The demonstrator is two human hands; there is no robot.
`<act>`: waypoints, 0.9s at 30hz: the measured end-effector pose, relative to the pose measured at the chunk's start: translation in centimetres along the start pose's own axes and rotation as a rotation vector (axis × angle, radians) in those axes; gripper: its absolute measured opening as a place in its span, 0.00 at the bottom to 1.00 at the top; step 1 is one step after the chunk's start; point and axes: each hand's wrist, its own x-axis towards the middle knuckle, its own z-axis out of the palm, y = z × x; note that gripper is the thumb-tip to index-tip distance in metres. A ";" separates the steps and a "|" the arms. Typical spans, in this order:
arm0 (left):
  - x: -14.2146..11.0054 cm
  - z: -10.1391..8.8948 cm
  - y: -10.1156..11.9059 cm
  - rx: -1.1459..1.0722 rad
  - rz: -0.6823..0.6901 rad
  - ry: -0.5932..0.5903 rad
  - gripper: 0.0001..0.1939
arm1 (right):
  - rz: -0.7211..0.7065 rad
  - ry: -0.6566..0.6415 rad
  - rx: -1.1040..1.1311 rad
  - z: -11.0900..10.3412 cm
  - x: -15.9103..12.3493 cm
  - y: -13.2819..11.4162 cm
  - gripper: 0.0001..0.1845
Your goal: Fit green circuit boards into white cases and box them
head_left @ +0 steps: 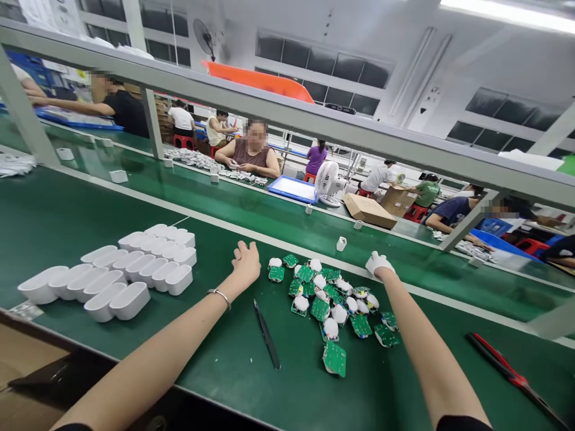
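Observation:
My left hand (246,263) is raised over the green bench, fingers loosely bent and apart, with nothing in it. Just to its right lies a heap of green circuit boards (320,309) with white rounded parts attached. Black tweezers (266,335) rest on the bench below that hand. My right hand (380,264) reaches past the heap to the edge of the conveyor belt; it looks white, as if gloved, and its fingers are too small to make out. A white housing (341,243) stands on the belt to its left.
Rows of white oval cups (130,300) stand on the left of the bench. Red-and-black pliers (503,365) lie at the right. A metal rail (287,123) crosses above the belt (278,216). Opposite, a person (251,152) handles small white parts near a white fan (329,182).

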 end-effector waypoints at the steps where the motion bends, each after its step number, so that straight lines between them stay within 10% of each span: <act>1: 0.2 0.2 -0.1 -0.033 0.013 0.020 0.29 | -0.061 -0.011 0.001 0.0 -0.2 -0.8 0.18; 9: 1.8 1.4 -1.5 -0.297 0.039 0.110 0.43 | -0.710 -0.350 0.122 3.0 -4.5 -8.9 0.31; 18: -1.1 0.6 1.3 -0.685 0.538 0.171 0.42 | -0.599 0.025 0.365 1.1 -12.1 -6.1 0.25; 27: -5.1 1.3 3.1 -0.669 1.040 -0.005 0.31 | -0.494 -0.101 1.103 2.8 -19.7 -3.7 0.27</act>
